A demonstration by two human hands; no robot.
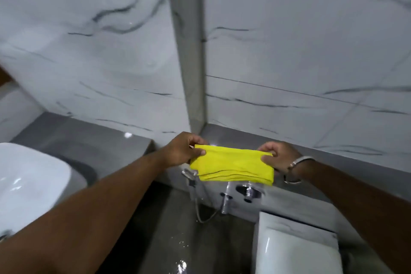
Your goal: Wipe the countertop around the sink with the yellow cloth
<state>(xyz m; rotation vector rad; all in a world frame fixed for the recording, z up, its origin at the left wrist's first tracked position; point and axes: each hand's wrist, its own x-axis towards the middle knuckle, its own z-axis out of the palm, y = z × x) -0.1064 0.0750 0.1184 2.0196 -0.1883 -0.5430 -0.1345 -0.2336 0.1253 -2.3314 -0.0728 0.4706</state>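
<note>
A folded yellow cloth (pixel 233 165) hangs in the air between my two hands, in front of the grey ledge. My left hand (pixel 183 149) pinches its upper left corner, and my right hand (pixel 279 157) pinches its upper right corner; a bracelet sits on that wrist. The white sink (pixel 29 182) stands at the left edge of the view, on a grey glossy countertop (pixel 84 140) that runs along the marble wall. Both hands are well to the right of the sink.
A white toilet cistern (pixel 295 249) stands at the lower right. Chrome taps and a spray hose (pixel 226 202) are fixed to the wall below the cloth. A grey ledge (pixel 333 158) runs along the right wall. The dark floor (pixel 178 251) shows wet patches.
</note>
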